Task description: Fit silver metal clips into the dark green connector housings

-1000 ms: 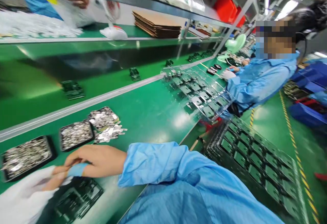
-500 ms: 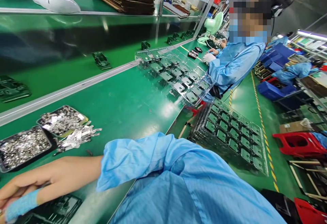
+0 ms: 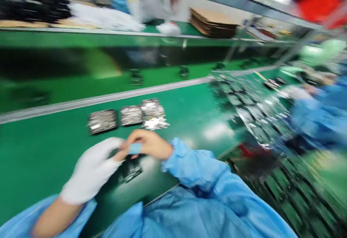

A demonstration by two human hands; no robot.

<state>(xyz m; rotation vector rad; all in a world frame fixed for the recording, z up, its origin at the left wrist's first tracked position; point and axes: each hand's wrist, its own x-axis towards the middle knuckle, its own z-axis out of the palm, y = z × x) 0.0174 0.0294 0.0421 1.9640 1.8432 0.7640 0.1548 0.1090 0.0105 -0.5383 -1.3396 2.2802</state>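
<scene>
My left hand point(image 3: 93, 167), in a white glove with bare fingertips, and my bare right hand point(image 3: 148, 144), with blue tape on a finger, meet at the lower middle of the view. Their fingers are bent together over a dark green circuit part point(image 3: 131, 171); motion blur hides what exactly each one grips. Just beyond them stand a black box of small metal pieces point(image 3: 102, 121), a second such box point(image 3: 131, 115) and a third heap-filled box point(image 3: 152, 107). Loose silvery strips point(image 3: 155, 123) lie in front of the third.
A clear tray of parts point(image 3: 252, 104) is at the right, near a co-worker's blue sleeve point(image 3: 322, 115). Stacked trays point(image 3: 298, 194) stand lower right. A rail point(image 3: 162, 89) crosses the green table below a shelf point(image 3: 151, 39) with cardboard sheets point(image 3: 213, 22).
The view has swung left, so table things appear further right. My gloved left hand has come into view, and my right hand is now against it.
</scene>
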